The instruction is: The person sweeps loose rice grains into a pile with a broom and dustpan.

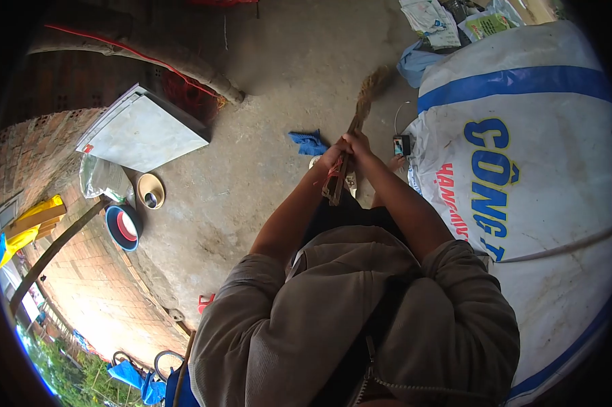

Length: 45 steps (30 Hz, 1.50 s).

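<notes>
A straw broom (pixel 355 122) reaches out in front of my body, its brushy end blurred and pointing away from me. My left hand (pixel 333 155) is closed around its stick handle, near a red binding. Just beyond it, my right hand (pixel 357 144) is also wrapped round the handle, the two hands touching. The handle's near end comes back toward my waist. A crumpled blue cloth (pixel 308 142) lies on the floor left of my hands. To their right, a small device with a lit screen (pixel 401 144) is against a big white sack.
The large printed white sack (pixel 543 156) fills the right side. Leftward on the concrete floor (pixel 251 163) are a white panelled box (pixel 146 132), a tan hat-shaped item (pixel 150 183) and a blue basin (pixel 136 234). A log (pixel 177 68) juts in at upper left.
</notes>
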Available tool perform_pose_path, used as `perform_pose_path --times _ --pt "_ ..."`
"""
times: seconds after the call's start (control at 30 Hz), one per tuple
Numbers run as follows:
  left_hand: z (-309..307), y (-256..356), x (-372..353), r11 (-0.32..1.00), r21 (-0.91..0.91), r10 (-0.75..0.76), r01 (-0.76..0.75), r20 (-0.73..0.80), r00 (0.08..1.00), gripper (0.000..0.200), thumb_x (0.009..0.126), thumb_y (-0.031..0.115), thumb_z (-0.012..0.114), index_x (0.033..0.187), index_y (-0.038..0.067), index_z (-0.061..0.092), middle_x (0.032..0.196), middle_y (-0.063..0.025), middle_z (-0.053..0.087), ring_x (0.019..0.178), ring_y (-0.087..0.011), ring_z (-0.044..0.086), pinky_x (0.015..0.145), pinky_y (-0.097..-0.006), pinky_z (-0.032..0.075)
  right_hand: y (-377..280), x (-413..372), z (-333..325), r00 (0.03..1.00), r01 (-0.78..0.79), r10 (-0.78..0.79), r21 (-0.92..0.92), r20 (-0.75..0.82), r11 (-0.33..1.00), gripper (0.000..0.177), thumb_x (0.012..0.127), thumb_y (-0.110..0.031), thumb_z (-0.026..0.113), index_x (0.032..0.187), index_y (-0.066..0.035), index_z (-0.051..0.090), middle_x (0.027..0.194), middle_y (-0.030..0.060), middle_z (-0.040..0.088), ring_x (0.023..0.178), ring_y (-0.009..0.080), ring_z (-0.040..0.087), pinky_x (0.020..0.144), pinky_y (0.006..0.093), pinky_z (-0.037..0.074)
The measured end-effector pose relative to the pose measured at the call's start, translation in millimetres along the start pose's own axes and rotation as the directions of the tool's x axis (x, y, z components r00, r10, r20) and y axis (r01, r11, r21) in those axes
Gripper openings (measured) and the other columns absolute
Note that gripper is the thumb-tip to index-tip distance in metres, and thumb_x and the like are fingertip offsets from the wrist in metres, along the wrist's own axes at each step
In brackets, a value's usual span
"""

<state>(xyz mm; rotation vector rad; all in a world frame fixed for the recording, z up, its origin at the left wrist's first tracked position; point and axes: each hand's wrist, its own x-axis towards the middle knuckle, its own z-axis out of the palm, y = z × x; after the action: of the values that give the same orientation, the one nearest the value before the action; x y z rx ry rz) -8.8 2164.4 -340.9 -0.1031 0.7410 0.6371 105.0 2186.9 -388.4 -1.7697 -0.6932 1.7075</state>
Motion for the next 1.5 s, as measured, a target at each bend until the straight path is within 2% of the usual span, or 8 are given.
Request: perform_pose_path --times 0.17,0.4,0.7,1.03,1.1,1.27,1.33,1.5 --pt "10 0 2 0.995 0.089 -0.047 0.042 0.06 0.997 0.012 0.074 0.015 0.049 0.073 0.003 0.049 0.057 -0.0089 0.05 0.043 -0.02 0.05 0.04 -0.0316 0.042 16 6 -17 0.989 -0.076 0.081 0.042 -0.121 0.996 0.025 0.068 -0.013 0.058 0.087 0.002 0.054 0.075 0.0133 0.058 0.066 0.0236 0.059 0.059 0.0351 0.049" --pt "-12 -7 -69 0.974 -0.214 0.042 -0.078 -0.17 0.985 0.013 0.076 0.018 0.049 0.07 0.006 0.047 0.053 -0.0052 0.048 0.038 -0.0174 0.048 0.034 -0.0281 0.04 3 -25 52 0.974 0.004 0.094 -0.433 0.205 0.901 0.025 0.067 -0.017 0.059 0.084 0.0 0.054 0.074 0.0115 0.058 0.068 0.02 0.057 0.059 0.0323 0.046" --pt "44 -16 -81 0.995 -0.099 -0.034 0.003 -0.313 0.949 0.014 0.073 0.019 0.05 0.079 0.006 0.049 0.058 -0.0062 0.05 0.043 -0.0195 0.05 0.04 -0.0312 0.045 -18 -55 25 0.925 -0.11 0.101 0.002 0.366 0.994 0.019 0.074 -0.02 0.059 0.084 -0.004 0.054 0.075 0.0052 0.056 0.065 0.0129 0.053 0.055 0.0276 0.043" --pt "12 -60 7 0.985 -0.01 -0.172 0.172 -0.008 0.985 0.016 0.073 0.02 0.052 0.075 0.004 0.053 0.058 -0.0098 0.052 0.046 -0.0217 0.051 0.044 -0.0328 0.045 20 -44 -57 0.993 -0.119 0.118 0.024 0.024 0.993 0.018 0.071 -0.014 0.059 0.084 -0.003 0.054 0.072 0.0071 0.055 0.06 0.0153 0.054 0.053 0.0301 0.045" --pt "12 -53 5 0.984 0.029 -0.176 0.174 0.091 0.98 0.016 0.074 0.019 0.051 0.073 0.004 0.053 0.057 -0.0097 0.052 0.045 -0.0217 0.051 0.044 -0.0331 0.045 38 -28 -64 0.993 -0.098 0.088 0.14 0.078 0.985 0.018 0.07 -0.017 0.06 0.081 -0.004 0.054 0.071 0.0056 0.055 0.056 0.0155 0.053 0.05 0.0308 0.044" --pt "-21 -43 -49 0.993 -0.117 -0.002 -0.017 -0.158 0.987 0.02 0.075 0.023 0.049 0.071 0.003 0.053 0.057 -0.0089 0.052 0.041 -0.0206 0.049 0.038 -0.0325 0.042 55 -20 5 0.927 -0.111 0.132 -0.081 0.351 0.991 0.021 0.068 -0.022 0.06 0.077 -0.004 0.054 0.065 0.0028 0.054 0.055 0.0151 0.052 0.05 0.0299 0.042" --pt "-18 -33 -103 0.976 -0.181 0.078 -0.119 -0.216 0.973 0.018 0.074 0.022 0.048 0.069 0.005 0.049 0.055 -0.0072 0.049 0.039 -0.0186 0.046 0.036 -0.0304 0.04 9 -71 62 0.964 0.073 0.035 -0.389 0.263 0.918 0.025 0.068 -0.023 0.059 0.082 -0.003 0.055 0.068 0.0049 0.057 0.061 0.0162 0.055 0.054 0.0308 0.044" --pt "1 -18 -132 0.955 -0.148 0.169 -0.258 -0.442 0.881 0.014 0.072 0.02 0.048 0.068 0.007 0.046 0.051 -0.0058 0.046 0.039 -0.0178 0.045 0.037 -0.0293 0.04 1 -72 103 0.87 0.012 0.105 -0.233 0.482 0.972 0.079 0.071 -0.033 0.067 0.131 0.006 0.033 0.108 0.0189 0.056 0.093 0.0224 0.057 0.079 0.0301 0.046"
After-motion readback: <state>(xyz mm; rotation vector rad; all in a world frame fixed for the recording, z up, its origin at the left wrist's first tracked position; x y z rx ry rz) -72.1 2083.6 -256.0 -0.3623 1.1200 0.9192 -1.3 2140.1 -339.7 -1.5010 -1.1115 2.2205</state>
